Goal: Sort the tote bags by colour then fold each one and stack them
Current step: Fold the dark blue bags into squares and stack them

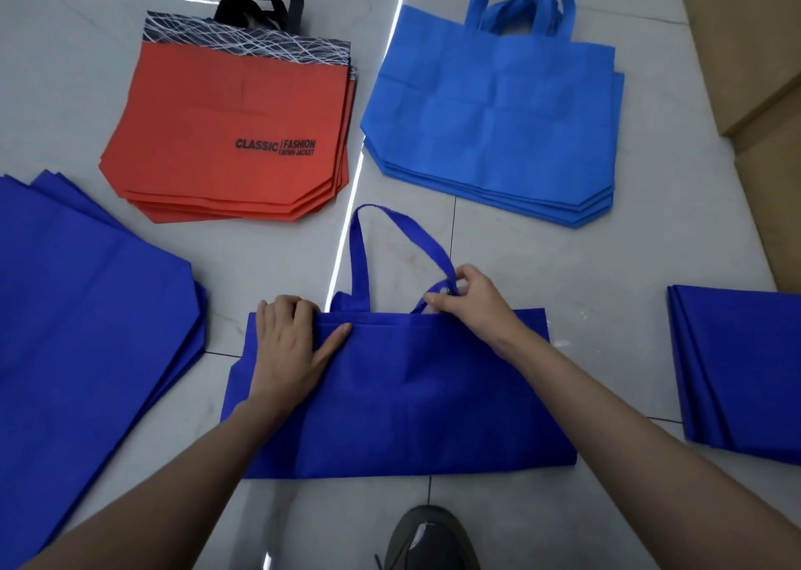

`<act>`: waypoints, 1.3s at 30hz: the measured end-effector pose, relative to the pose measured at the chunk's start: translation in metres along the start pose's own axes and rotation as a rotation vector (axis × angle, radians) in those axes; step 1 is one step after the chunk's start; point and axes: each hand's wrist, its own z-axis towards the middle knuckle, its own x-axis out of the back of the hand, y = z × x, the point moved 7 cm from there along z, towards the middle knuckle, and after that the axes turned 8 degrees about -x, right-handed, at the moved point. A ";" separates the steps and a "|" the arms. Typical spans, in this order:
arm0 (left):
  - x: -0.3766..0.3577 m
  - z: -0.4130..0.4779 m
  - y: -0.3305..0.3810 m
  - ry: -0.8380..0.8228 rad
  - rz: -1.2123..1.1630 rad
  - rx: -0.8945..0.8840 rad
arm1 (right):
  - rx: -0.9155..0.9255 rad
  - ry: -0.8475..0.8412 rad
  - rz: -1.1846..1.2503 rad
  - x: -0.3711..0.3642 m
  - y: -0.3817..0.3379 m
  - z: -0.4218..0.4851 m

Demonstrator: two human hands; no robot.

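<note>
A dark blue tote bag (411, 396) lies flat on the tiled floor in front of me. My left hand (290, 344) presses flat on its top left edge, fingers spread. My right hand (466, 300) pinches one of its handles (442, 287) at the top edge; the other handle (368, 244) loops away from me. A pile of dark blue bags (86, 331) lies at the left. A stack of folded dark blue bags (737, 374) lies at the right. Further off sit a red bag stack (229, 136) and a light blue bag stack (494, 123).
Brown cardboard boxes (754, 49) stand along the right edge. My dark shoe (427, 539) shows at the bottom centre. Bare grey tile (563, 266) separates the piles.
</note>
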 end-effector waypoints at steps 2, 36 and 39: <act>0.000 -0.003 0.003 -0.016 -0.017 -0.054 | 0.034 -0.076 0.285 0.002 -0.014 -0.002; -0.045 -0.060 0.027 -0.214 0.229 0.156 | 0.469 0.264 -1.168 -0.042 0.055 -0.024; -0.043 -0.062 0.026 -0.215 0.219 0.190 | 0.302 0.384 -1.153 0.018 0.069 -0.018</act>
